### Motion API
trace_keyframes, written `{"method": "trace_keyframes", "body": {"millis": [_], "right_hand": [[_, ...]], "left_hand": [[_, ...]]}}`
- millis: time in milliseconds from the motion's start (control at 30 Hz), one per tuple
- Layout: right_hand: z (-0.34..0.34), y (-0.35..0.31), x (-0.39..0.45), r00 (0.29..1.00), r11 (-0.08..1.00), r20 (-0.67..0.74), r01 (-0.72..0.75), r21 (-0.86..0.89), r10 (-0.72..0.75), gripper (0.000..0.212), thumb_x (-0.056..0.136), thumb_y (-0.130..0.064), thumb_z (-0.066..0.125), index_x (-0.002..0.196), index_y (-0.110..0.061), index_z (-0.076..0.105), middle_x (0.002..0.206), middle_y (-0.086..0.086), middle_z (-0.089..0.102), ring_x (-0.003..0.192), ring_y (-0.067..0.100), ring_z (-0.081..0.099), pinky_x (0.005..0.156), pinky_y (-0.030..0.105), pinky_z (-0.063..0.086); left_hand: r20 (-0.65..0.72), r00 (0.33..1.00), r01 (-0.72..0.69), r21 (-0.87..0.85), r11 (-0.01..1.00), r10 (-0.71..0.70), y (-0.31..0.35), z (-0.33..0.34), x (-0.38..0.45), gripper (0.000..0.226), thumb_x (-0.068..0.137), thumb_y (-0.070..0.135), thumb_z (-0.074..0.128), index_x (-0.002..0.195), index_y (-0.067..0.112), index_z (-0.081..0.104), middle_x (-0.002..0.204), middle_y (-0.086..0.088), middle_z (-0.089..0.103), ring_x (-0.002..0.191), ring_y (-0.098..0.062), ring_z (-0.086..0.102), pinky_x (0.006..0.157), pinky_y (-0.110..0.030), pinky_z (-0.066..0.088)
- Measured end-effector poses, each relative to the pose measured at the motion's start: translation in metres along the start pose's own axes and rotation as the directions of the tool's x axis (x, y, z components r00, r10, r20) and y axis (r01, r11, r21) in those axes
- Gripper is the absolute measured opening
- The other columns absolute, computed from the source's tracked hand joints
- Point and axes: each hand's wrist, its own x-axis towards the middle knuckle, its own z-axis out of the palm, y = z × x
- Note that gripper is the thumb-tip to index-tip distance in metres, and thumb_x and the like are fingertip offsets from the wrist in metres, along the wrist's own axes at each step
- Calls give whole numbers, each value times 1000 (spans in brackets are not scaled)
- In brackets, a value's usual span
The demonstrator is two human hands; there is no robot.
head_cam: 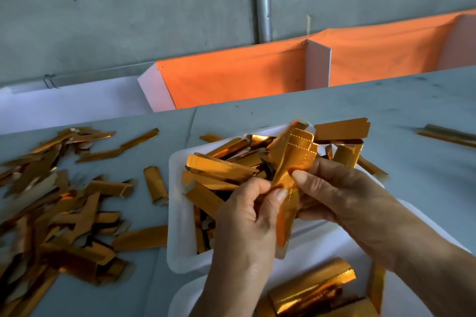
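Two bare hands meet above a white tray (177, 213) on a grey table (334, 110). Between them is a folded gold foil card piece (288, 175), held upright and slightly tilted over the tray. The left hand (247, 216) pinches its lower part, thumb pressed on the front and fingers curled behind. The right hand (342, 193) grips the same piece from the other side, its thumb tip on the foil just beside the left thumb.

The tray under the hands is heaped with more gold foil pieces (219, 170), lying at all angles. A loose pile of gold strips (59, 201) spreads over the table to the left, well apart from the hands. A second white tray (185, 298) sits nearest the person, holding larger gold rolls (311, 288). Beyond the table hangs an orange cloth (231, 77) on white panels, against a grey concrete wall (128, 8) with a metal pipe (262, 0).
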Motion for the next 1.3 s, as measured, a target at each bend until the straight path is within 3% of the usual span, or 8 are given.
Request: {"method": "trace_keyframes", "body": {"millis": [267, 533, 733, 833, 967, 1067, 1200, 1300], "right_hand": [[-2, -7, -1, 986, 994, -144, 94, 52, -85, 23, 77, -34, 61, 69, -15, 71, 68, 9, 68, 59, 16, 62, 56, 22, 50], [-2, -5, 3, 959, 981, -236, 127, -144, -159, 23, 84, -33, 60, 77, -14, 68, 67, 6, 70, 58, 15, 66, 53, 19, 51], [-12, -3, 6, 996, 946, 39, 65, 319, -81, 45, 81, -37, 62, 123, -19, 61, 108, 18, 65, 79, 19, 62, 54, 23, 47], [-13, -4, 8, 988, 944, 88, 96, 316, -130, 28, 84, -30, 66, 111, -20, 68, 85, 11, 63, 69, 14, 57, 51, 20, 44], [-14, -4, 9, 989, 947, 24, 133, 293, -147, 12, 81, -27, 63, 87, -18, 69, 71, 5, 61, 60, 12, 57, 49, 19, 45], [-18, -5, 7, 985, 970, -81, 165, 178, -153, 15, 77, -34, 64, 78, -20, 69, 65, 6, 62, 59, 13, 59, 51, 20, 47], [-22, -8, 4, 975, 981, -162, 169, 92, -153, 20, 76, -35, 63, 75, -14, 64, 67, 11, 66, 61, 18, 64, 54, 20, 51], [-21, -10, 1, 982, 981, -131, 151, 121, -135, 20, 74, -33, 62, 72, -14, 66, 68, 14, 68, 60, 19, 67, 53, 21, 52]], "left_hand": [[53, 996, -67, 43, 997, 65, 6, 1, -2, 43, 80, 62, 31, 75, 26, 53, 76, 12, 59, 73, -3, 57, 61, -13, 44], [252, 948, 255, -238, 937, -194, 7, -5, -3, 35, 81, 62, 42, 81, 31, 60, 66, 1, 65, 56, -8, 64, 53, -16, 49], [645, 695, 717, -649, 253, -317, 14, -11, 2, 26, 90, 20, 50, 92, 0, 66, 56, -5, 49, 37, -9, 40, 36, -18, 34], [780, 579, 813, -576, 89, -240, 11, -16, 3, 24, 90, 12, 45, 89, -2, 65, 53, -4, 46, 34, -8, 39, 34, -18, 32], [753, 594, 804, -568, 177, -283, 11, -16, 1, 33, 90, 24, 50, 93, -2, 71, 62, -11, 59, 42, -15, 53, 39, -20, 43], [615, 738, 675, -651, 349, -279, 7, -17, 2, 44, 87, 45, 50, 99, 10, 75, 97, -17, 72, 83, -27, 71, 70, -32, 59], [250, 956, 264, -493, 829, -156, 2, -20, 1, 33, 86, 57, 53, 104, 37, 71, 107, 10, 70, 102, -11, 66, 84, -31, 54], [0, 995, -94, -205, 974, 95, 1, -18, -1, 22, 79, 44, 61, 99, 44, 72, 96, 22, 69, 92, 2, 64, 69, -9, 50]]}}
